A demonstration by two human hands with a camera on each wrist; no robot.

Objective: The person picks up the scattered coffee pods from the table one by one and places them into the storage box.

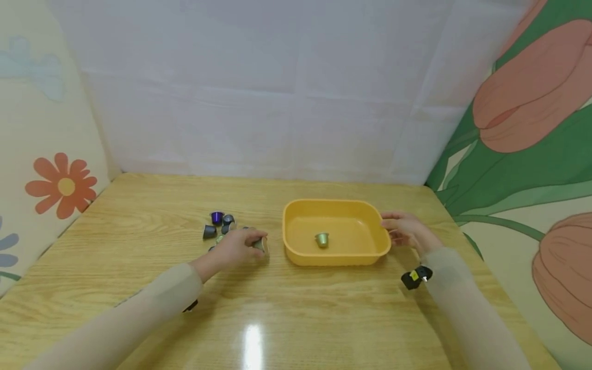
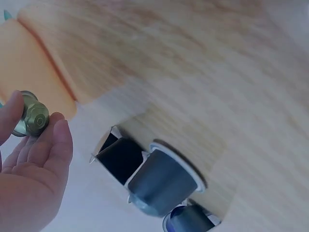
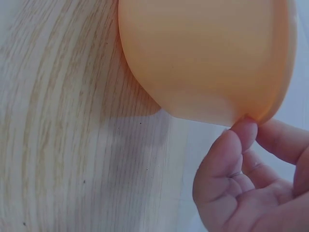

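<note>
My left hand (image 1: 233, 249) pinches a green coffee capsule (image 2: 36, 117) between thumb and fingers, just left of a yellow plastic basin (image 1: 335, 260). On the table beside and behind that hand lie several other coffee capsules, among them a purple one (image 1: 217, 218) and a dark grey one (image 1: 209, 232); the hand partly covers the group. Close up, the left wrist view has a grey capsule (image 2: 166, 181) on its side. At the basin's right end, my right hand (image 1: 409, 231) grips the rim with thumb and fingertips. Inside the basin is one green capsule (image 1: 322, 240).
The wooden table (image 1: 314, 318) runs back to a white cloth (image 1: 259, 118) hanging behind it. Walls with painted flowers stand at the left and right sides. A black wrist camera (image 1: 416, 277) sits at the right cuff.
</note>
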